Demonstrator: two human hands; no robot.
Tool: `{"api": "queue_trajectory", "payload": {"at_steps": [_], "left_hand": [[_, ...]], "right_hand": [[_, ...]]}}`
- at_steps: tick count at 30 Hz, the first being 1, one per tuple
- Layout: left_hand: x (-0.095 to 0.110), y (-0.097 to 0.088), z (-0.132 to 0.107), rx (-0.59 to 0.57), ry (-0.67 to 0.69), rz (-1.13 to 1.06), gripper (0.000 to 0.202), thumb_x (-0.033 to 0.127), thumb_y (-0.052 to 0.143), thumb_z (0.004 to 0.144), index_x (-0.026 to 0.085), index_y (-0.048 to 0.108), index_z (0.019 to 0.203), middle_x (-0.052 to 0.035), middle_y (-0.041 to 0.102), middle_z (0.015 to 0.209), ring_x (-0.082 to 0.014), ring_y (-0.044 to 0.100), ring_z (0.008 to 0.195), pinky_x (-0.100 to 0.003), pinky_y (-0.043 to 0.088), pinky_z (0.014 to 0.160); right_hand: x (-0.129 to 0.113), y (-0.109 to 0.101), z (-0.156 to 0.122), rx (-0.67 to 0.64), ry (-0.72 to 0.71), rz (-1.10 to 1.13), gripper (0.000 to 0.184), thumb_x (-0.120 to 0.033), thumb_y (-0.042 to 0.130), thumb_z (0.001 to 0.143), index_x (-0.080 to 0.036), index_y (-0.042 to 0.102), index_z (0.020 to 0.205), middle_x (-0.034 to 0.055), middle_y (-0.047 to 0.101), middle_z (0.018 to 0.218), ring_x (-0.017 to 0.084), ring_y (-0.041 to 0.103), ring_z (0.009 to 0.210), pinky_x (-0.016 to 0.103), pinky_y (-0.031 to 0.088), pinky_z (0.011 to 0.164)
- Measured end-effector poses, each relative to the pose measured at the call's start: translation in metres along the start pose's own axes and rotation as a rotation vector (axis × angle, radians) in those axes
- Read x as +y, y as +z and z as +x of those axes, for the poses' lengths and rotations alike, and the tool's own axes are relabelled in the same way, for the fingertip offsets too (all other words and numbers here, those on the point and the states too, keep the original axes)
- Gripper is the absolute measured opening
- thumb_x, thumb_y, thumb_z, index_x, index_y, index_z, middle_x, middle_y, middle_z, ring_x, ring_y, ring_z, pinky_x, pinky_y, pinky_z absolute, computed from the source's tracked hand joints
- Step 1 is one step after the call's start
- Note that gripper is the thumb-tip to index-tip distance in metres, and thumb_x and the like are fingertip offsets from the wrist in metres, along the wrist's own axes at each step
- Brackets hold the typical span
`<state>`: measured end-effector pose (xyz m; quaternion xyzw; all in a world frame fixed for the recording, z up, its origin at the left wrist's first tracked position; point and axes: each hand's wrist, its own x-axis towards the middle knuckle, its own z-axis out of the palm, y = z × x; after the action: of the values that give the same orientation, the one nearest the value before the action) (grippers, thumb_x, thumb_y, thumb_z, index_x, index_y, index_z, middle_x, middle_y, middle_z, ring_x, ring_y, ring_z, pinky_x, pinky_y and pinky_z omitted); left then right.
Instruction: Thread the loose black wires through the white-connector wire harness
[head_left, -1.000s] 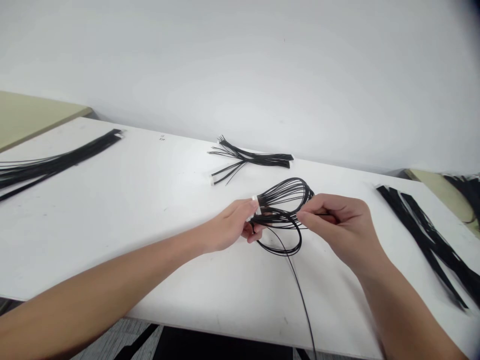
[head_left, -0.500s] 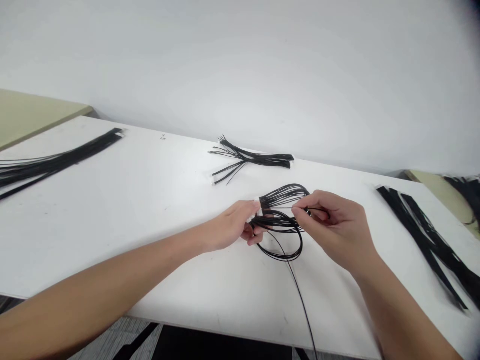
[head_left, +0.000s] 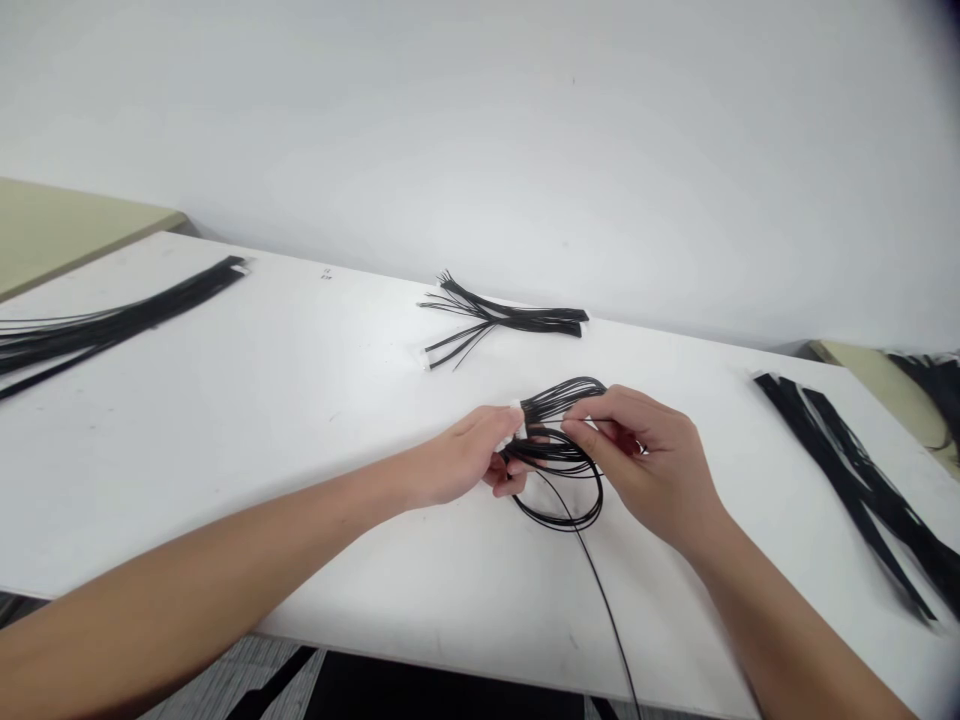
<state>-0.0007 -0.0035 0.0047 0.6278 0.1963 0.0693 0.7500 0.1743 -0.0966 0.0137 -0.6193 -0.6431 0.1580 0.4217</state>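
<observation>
My left hand (head_left: 469, 460) is closed on a looped bundle of thin black wires (head_left: 561, 455), pinching it near a small white connector (head_left: 516, 408). My right hand (head_left: 645, 465) is closed on the same bundle from the right, its fingers curled over the loop's far side. One black strand (head_left: 600, 590) trails from the bundle toward me and off the table's near edge. Both hands hover just above the white table (head_left: 315, 420).
A finished folded wire bundle (head_left: 502, 318) lies behind my hands. Long black wires (head_left: 112, 325) stretch across the left of the table; more black strips (head_left: 855, 470) lie at the right. A wall stands behind. Olive-coloured tables (head_left: 52, 230) adjoin on both sides.
My right hand has moved left toward my left hand, squeezing the upper wire loop smaller. The left hand has barely moved.
</observation>
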Motion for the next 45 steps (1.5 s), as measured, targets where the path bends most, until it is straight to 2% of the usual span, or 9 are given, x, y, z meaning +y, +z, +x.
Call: {"api": "queue_trajectory", "payload": {"at_steps": [6, 12, 16, 19, 22, 25, 34, 40, 45], "left_hand": [[-0.007, 0.0, 0.003, 0.056, -0.022, -0.161, 0.034, 0.031, 0.026, 0.092, 0.017, 0.042, 0.066, 0.0031, 0.038, 0.06, -0.0097, 0.04, 0.049, -0.027, 0.03, 0.055], [-0.009, -0.004, 0.007, 0.08, -0.043, -0.556, 0.032, 0.039, 0.032, 0.088, 0.017, 0.044, 0.068, 0.004, 0.034, 0.06, -0.0082, 0.039, 0.044, -0.024, 0.026, 0.048], [-0.005, -0.007, 0.006, 0.109, -0.048, -0.721, 0.03, 0.036, 0.033, 0.088, 0.017, 0.047, 0.069, 0.0049, 0.032, 0.06, -0.0073, 0.038, 0.042, -0.023, 0.03, 0.046], [-0.005, -0.009, 0.007, 0.127, -0.054, -0.798, 0.028, 0.036, 0.036, 0.087, 0.017, 0.049, 0.072, 0.0055, 0.032, 0.06, -0.0069, 0.038, 0.042, -0.022, 0.03, 0.044], [-0.007, -0.01, 0.007, 0.15, -0.044, -0.841, 0.025, 0.036, 0.039, 0.087, 0.017, 0.05, 0.075, 0.0057, 0.034, 0.061, -0.0068, 0.038, 0.042, -0.021, 0.03, 0.042], [-0.008, -0.011, 0.008, 0.205, -0.022, -0.851, 0.022, 0.035, 0.041, 0.087, 0.017, 0.05, 0.077, 0.0056, 0.036, 0.062, -0.0064, 0.039, 0.043, -0.02, 0.031, 0.042], [-0.014, -0.01, 0.011, 0.207, -0.103, -0.668, 0.023, 0.041, 0.037, 0.088, 0.021, 0.047, 0.081, 0.0046, 0.04, 0.061, -0.007, 0.042, 0.042, -0.02, 0.034, 0.045], [-0.014, -0.01, 0.012, 0.208, -0.128, -0.555, 0.026, 0.042, 0.035, 0.088, 0.02, 0.046, 0.081, 0.0046, 0.037, 0.059, -0.0068, 0.039, 0.04, -0.02, 0.029, 0.045], [-0.013, -0.009, 0.011, 0.223, -0.125, -0.511, 0.028, 0.043, 0.037, 0.087, 0.018, 0.046, 0.079, 0.0043, 0.034, 0.059, -0.0062, 0.035, 0.041, -0.02, 0.026, 0.046]], "right_hand": [[-0.002, 0.001, 0.001, 0.001, 0.033, 0.026, 0.005, -0.021, 0.06, 0.083, -0.021, 0.064, 0.079, -0.0018, 0.047, 0.062, 0.01, 0.04, 0.054, 0.025, 0.034, 0.047], [0.004, -0.007, 0.004, 0.361, 0.187, 0.137, 0.016, -0.031, 0.056, 0.086, -0.024, 0.06, 0.1, 0.004, 0.06, 0.094, 0.015, 0.056, 0.078, 0.029, 0.046, 0.066], [0.015, -0.012, 0.005, 0.083, 0.346, 0.073, 0.028, -0.043, 0.045, 0.092, -0.027, 0.058, 0.11, 0.0051, 0.062, 0.106, 0.02, 0.058, 0.096, 0.036, 0.045, 0.082], [0.018, -0.013, 0.005, -0.091, 0.438, 0.084, 0.039, -0.053, 0.034, 0.093, -0.027, 0.058, 0.109, 0.0042, 0.063, 0.104, 0.019, 0.06, 0.089, 0.035, 0.046, 0.078], [0.012, -0.015, 0.007, -0.089, 0.535, 0.086, 0.042, -0.057, 0.031, 0.092, -0.028, 0.056, 0.108, 0.0013, 0.063, 0.082, 0.014, 0.055, 0.065, 0.029, 0.044, 0.06], [0.0, -0.019, 0.007, -0.097, 0.546, 0.078, 0.033, -0.051, 0.044, 0.09, -0.023, 0.059, 0.083, -0.0027, 0.048, 0.06, 0.01, 0.039, 0.052, 0.024, 0.032, 0.046], [-0.01, -0.031, 0.001, -0.131, 0.337, 0.472, 0.024, -0.028, 0.065, 0.079, -0.018, 0.056, 0.059, -0.0045, 0.034, 0.05, 0.008, 0.027, 0.049, 0.025, 0.02, 0.046], [0.003, -0.034, 0.006, -0.063, 0.446, 0.735, 0.005, -0.025, 0.066, 0.078, -0.021, 0.068, 0.08, -0.0067, 0.034, 0.048, 0.004, 0.027, 0.043, 0.022, 0.024, 0.043], [0.008, -0.039, 0.011, -0.125, 0.548, 1.018, 0.021, -0.019, 0.058, 0.077, -0.024, 0.07, 0.093, 0.0, 0.064, 0.073, 0.005, 0.047, 0.046, 0.021, 0.042, 0.045]]}}
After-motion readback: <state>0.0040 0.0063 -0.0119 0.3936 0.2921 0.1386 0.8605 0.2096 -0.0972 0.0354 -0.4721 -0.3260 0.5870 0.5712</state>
